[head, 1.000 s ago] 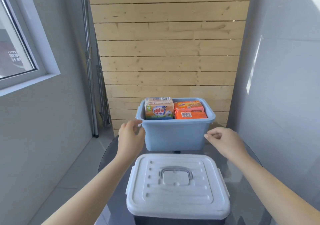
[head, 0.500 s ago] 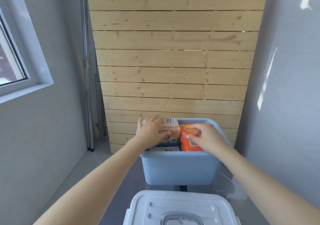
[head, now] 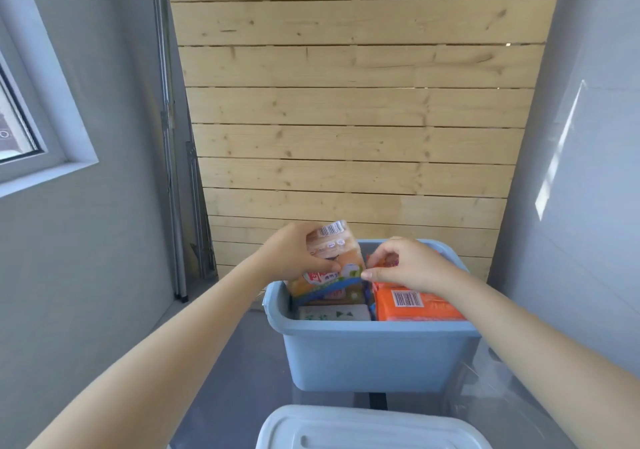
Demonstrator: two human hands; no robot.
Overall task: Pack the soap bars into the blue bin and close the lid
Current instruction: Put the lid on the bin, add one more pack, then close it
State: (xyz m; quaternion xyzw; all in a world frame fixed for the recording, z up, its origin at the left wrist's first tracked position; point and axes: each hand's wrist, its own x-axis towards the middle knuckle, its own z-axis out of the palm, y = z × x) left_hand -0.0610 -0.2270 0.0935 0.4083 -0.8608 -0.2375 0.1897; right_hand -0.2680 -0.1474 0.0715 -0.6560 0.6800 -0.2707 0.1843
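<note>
The blue bin (head: 374, 358) stands open on a glass table, holding several wrapped soap bars. My left hand (head: 291, 258) grips a pale peach soap pack (head: 334, 258), tilted and raised partly above the bin's left side. My right hand (head: 412, 268) pinches the top of an orange soap pack (head: 415, 305) standing in the bin's right side. A white soap box (head: 332, 313) lies lower in the bin. The white lid (head: 367, 428) lies at the near edge, on a second container.
The round glass table (head: 242, 372) carries the bin. A wooden slat wall rises right behind it. Grey walls close in on both sides, with a window at the left and metal poles (head: 173, 171) leaning in the left corner.
My hands went from the bin's outer sides into the bin. The left hand has lifted and tilted the peach pack above the rim. The view tilted up, so less lid shows.
</note>
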